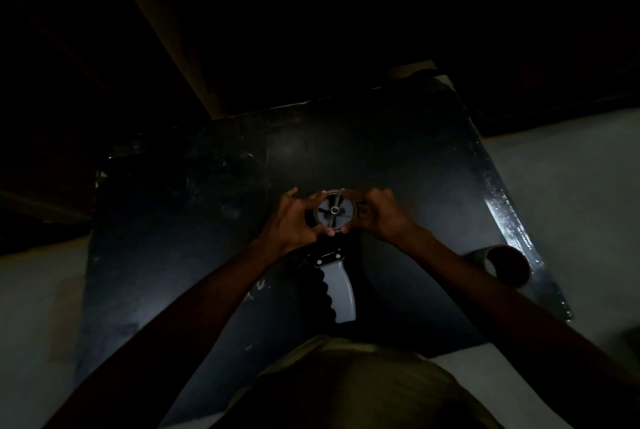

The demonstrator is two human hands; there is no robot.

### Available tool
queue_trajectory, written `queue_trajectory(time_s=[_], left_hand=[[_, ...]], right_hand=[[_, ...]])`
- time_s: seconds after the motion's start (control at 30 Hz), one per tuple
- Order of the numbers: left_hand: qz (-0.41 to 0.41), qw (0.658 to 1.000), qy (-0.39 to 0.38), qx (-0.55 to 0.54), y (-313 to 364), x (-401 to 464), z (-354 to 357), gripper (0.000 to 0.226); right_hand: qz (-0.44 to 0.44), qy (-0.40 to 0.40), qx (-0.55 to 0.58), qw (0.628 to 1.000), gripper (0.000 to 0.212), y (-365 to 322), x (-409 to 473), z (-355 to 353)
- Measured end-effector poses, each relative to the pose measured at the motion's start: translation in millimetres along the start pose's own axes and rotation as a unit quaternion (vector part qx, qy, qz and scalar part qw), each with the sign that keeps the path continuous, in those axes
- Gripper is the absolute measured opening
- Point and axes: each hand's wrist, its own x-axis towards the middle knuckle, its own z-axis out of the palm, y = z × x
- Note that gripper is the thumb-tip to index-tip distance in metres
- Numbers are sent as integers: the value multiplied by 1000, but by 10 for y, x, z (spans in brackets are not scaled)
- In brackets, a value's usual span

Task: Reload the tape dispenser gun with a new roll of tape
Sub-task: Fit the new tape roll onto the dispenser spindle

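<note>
Here, dim light, head view looking down on a dark worktop (398, 158). The tape gun (337, 293) lies flat near the middle, grey scalloped handle pointing back toward the person, hub end away. A roll (335, 212) sits over the grey spoked hub at the gun's far end; whether it is fully seated cannot be told.

Left hand (294, 220): fingers curled round the roll's left edge, thumb at its lower rim, grip closed on the roll. Right hand (379, 217): fingers curled against the roll's right edge, thumb low by the rim, also holding the roll. Both hands flank the hub, touching the roll from opposite sides.

A second roll or core (504, 265) lies on its side near the worktop's right edge, well apart from the gun; too dark to say which. Pale floor shows on both sides of the worktop.
</note>
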Motion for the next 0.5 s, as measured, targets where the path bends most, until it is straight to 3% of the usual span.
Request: queue_trajectory(time_s=[0.4, 0.5], left_hand=[[25, 999, 42, 21, -149, 50, 144, 83], [29, 998, 38, 36, -109, 33, 113, 86]], right_hand=[[-53, 12, 75, 996, 72, -95, -105, -62], [-43, 1, 41, 998, 70, -133, -159, -91]])
